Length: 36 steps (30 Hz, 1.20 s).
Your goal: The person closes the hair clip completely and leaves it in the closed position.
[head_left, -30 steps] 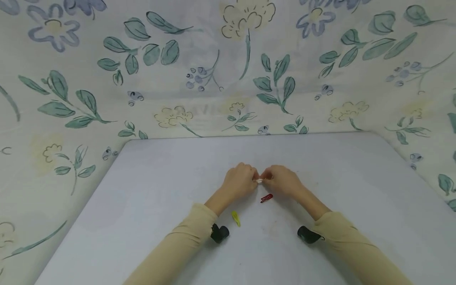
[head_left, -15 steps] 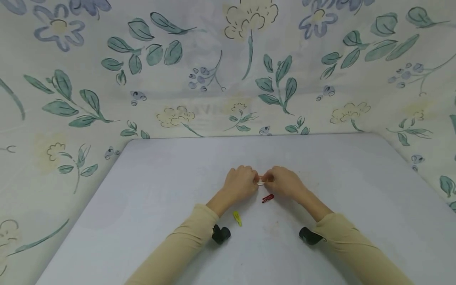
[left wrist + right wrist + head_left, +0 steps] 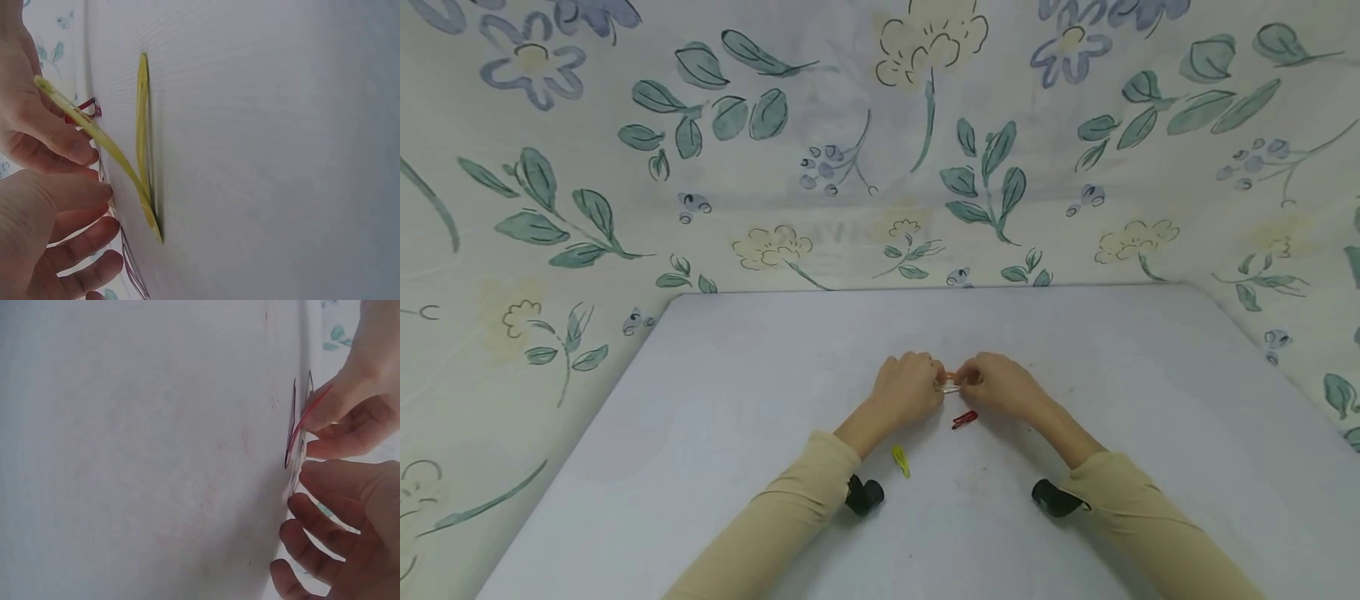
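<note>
My left hand (image 3: 910,386) and right hand (image 3: 1000,382) meet over the middle of the table, fingertips almost together. Between them they pinch a slim pale hair clip (image 3: 952,388), mostly hidden by fingers in the head view. Part of this clip (image 3: 310,380) shows beyond the left hand's fingers in the right wrist view. Just nearer than the hands lies a red snap hair clip (image 3: 965,419), its two arms sprung apart. A yellow snap hair clip (image 3: 901,461) rests beside the left forearm; the left wrist view shows the yellow clip (image 3: 142,181) spread open.
The white table (image 3: 760,350) has its far edge against a floral cloth (image 3: 850,167). Black wrist cameras (image 3: 865,496) hang below both cuffs, close over the tabletop. Faint marks (image 3: 973,483) show on the table between the forearms.
The hands stay together around the pale clip, drawing slightly apart so more of it shows. The whole head view has shifted a little; the red and yellow clips have not moved on the table.
</note>
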Motion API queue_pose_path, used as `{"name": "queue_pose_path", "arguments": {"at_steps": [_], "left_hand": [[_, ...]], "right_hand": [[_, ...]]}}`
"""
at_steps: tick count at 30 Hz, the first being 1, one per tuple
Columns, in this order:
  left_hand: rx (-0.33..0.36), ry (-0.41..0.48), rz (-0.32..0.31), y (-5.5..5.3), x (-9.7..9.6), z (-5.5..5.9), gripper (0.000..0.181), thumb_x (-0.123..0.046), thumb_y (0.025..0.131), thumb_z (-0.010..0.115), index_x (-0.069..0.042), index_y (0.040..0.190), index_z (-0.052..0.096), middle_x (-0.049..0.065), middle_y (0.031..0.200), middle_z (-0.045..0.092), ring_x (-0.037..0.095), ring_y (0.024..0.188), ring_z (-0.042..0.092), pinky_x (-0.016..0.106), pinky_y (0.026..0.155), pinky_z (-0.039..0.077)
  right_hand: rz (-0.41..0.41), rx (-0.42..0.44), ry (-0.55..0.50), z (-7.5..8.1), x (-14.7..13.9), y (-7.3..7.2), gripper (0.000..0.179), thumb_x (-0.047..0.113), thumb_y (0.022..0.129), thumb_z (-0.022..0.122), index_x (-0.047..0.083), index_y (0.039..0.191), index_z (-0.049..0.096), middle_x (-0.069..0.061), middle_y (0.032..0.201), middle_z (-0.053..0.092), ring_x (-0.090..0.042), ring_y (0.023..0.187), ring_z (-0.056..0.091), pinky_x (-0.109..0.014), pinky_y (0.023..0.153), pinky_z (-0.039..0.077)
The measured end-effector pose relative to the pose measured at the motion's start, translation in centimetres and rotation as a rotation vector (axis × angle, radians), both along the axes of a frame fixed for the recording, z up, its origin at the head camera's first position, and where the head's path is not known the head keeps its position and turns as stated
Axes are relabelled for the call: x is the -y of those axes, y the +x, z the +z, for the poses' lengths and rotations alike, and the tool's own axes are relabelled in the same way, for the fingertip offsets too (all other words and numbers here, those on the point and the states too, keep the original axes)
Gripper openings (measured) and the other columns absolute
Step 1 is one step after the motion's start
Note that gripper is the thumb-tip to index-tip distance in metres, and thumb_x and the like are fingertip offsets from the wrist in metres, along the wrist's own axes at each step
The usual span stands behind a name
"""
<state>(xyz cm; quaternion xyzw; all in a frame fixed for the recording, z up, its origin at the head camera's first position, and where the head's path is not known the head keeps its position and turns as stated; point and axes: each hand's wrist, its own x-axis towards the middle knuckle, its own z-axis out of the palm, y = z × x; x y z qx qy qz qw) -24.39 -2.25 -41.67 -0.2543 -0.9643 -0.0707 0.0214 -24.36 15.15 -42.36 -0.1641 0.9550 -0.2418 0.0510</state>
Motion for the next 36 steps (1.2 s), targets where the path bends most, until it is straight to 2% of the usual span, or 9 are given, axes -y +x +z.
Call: {"name": "queue_pose_path", "arguments": {"at_steps": [6,15,27,31,36], "left_hand": [[-0.008,-0.017,-0.009,0.0,0.0,0.0,0.017,-0.019,0.090,0.068,-0.016,0.105,0.074,0.000,0.096,0.068,0.018,0.085,0.061,0.033,0.070,0.046],[-0.029,0.033,-0.047,0.2,0.6,0.1,0.017,-0.019,0.090,0.067,-0.015,0.106,0.074,0.000,0.097,0.069,0.018,0.087,0.062,0.036,0.074,0.050],[-0.088,0.074,-0.090,2.1,2.4,1.8,0.019,-0.023,0.087,0.074,-0.016,0.105,0.074,-0.002,0.093,0.067,0.017,0.086,0.061,0.033,0.071,0.049],[-0.100,0.079,-0.113,2.7,2.7,2.1,0.019,-0.025,0.087,0.074,-0.017,0.105,0.073,-0.003,0.094,0.067,0.016,0.087,0.061,0.032,0.072,0.048],[-0.095,0.037,-0.138,3.5,2.7,2.2,0.019,-0.028,0.088,0.073,-0.018,0.105,0.072,-0.003,0.100,0.067,0.018,0.092,0.060,0.033,0.075,0.048]], "right_hand": [[-0.011,0.025,-0.018,0.3,0.0,0.2,0.018,0.009,0.091,0.065,0.004,0.107,0.072,-0.006,0.096,0.067,-0.019,0.088,0.060,-0.038,0.082,0.052],[-0.006,0.031,-0.061,0.5,-0.3,0.6,0.021,0.011,0.092,0.066,0.004,0.111,0.070,-0.005,0.095,0.066,-0.018,0.084,0.059,-0.033,0.074,0.051],[0.026,-0.009,-0.097,1.7,0.5,2.4,0.020,0.014,0.091,0.069,0.009,0.111,0.071,-0.002,0.095,0.065,-0.016,0.080,0.056,-0.027,0.066,0.049],[0.038,-0.018,-0.073,1.9,0.8,3.1,0.018,0.014,0.090,0.071,0.010,0.108,0.071,0.001,0.095,0.065,-0.015,0.083,0.057,-0.027,0.068,0.049],[0.060,-0.044,-0.039,1.8,0.8,3.6,0.016,0.012,0.089,0.071,0.010,0.105,0.071,0.001,0.096,0.066,-0.015,0.085,0.059,-0.029,0.071,0.050]]}}
